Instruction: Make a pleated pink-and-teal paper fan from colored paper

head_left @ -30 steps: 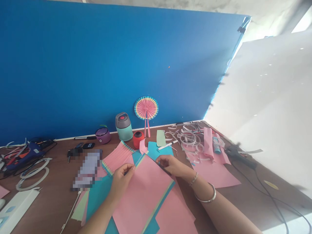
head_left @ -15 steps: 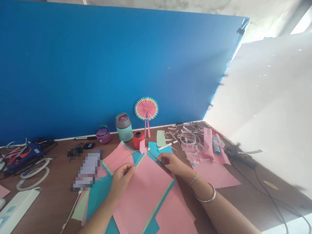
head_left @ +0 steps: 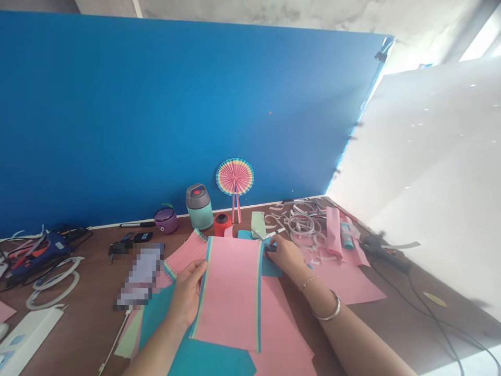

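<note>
My left hand pinches the left edge of a pink paper sheet with yellow and blue strips along two opposite sides. The sheet is held up over the pile of paper. In my right hand is a pair of scissors, its dark handle inside my fingers and its blades pointing up and left beside the sheet's top right corner. Left of the sheet, a pleated pink paper with blue edges lies partly covered. Below the sheet are blue paper and pink paper.
A round pleated fan stands against the blue board, near a turquoise flask, a red container and a purple cup. Curled white strips lie at right; a phone, glue gun and power strip at left.
The pink sheet has turned upright and lifted, its blue-edged sides now running left and right. My right hand with the scissors has shifted slightly right; my left hand still grips the sheet.
</note>
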Available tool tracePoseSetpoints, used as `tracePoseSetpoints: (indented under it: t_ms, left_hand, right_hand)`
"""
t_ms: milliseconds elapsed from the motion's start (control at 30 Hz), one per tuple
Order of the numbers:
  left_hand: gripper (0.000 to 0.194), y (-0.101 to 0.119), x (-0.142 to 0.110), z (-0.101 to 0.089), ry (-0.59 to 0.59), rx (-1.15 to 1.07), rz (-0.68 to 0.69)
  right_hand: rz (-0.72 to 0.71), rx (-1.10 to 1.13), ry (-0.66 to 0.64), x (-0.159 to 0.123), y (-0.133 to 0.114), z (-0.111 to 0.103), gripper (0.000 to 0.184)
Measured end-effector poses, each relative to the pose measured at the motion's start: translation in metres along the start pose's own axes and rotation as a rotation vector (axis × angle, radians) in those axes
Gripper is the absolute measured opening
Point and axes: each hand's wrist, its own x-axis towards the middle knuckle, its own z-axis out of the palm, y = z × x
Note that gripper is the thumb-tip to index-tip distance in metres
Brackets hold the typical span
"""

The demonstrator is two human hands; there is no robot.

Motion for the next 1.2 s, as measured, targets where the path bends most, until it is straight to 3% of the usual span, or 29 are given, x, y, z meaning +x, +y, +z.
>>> tracePoseSetpoints:
  t_ms: [133, 267, 300, 400, 467, 600, 733, 900, 1067, 1200]
  left_hand:
    - [0.027, -0.001, 0.004, -0.004, -0.002, -0.042, 0.008]
    - [0.026, -0.003, 0.007, -0.007, 0.001, -0.077, 0.001]
    - [0.026, -0.004, 0.008, -0.008, 0.002, -0.082, -0.001]
    - [0.026, -0.005, 0.008, -0.009, 0.003, -0.078, -0.002]
    - [0.026, -0.005, 0.008, -0.009, -0.014, -0.059, -0.002]
    - [0.028, -0.002, 0.005, -0.006, -0.026, -0.008, -0.012]
    - [0.04, 0.002, 0.002, -0.003, -0.031, 0.11, -0.045]
    - [0.033, 0.004, 0.003, -0.006, -0.042, 0.36, 0.014]
    - [0.032, 0.002, 0.004, -0.008, -0.024, 0.421, 0.044]
    - [0.029, 0.002, 0.006, -0.007, -0.002, 0.421, 0.076]
  right_hand:
    - [0.023, 0.206, -0.046, 0.008, 0.009, 0.005, 0.038]
    - [-0.057, 0.442, 0.009, 0.006, 0.013, 0.005, 0.02]
    - [-0.089, 0.544, 0.002, 0.002, 0.01, 0.003, 0.024]
    - [-0.155, 0.917, -0.158, -0.011, -0.003, -0.006, 0.05]
    - [-0.197, 1.017, -0.277, -0.02, -0.012, -0.011, 0.049]
    - [-0.238, 1.026, -0.34, -0.028, -0.022, -0.01, 0.035]
    - [-0.201, 1.019, -0.222, -0.024, -0.018, -0.004, 0.042]
    - [-0.194, 1.007, -0.17, -0.021, -0.013, -0.005, 0.046]
    - [-0.176, 1.057, -0.153, -0.019, -0.013, -0.004, 0.041]
    - [-0.126, 1.0, -0.032, -0.014, -0.007, -0.001, 0.042]
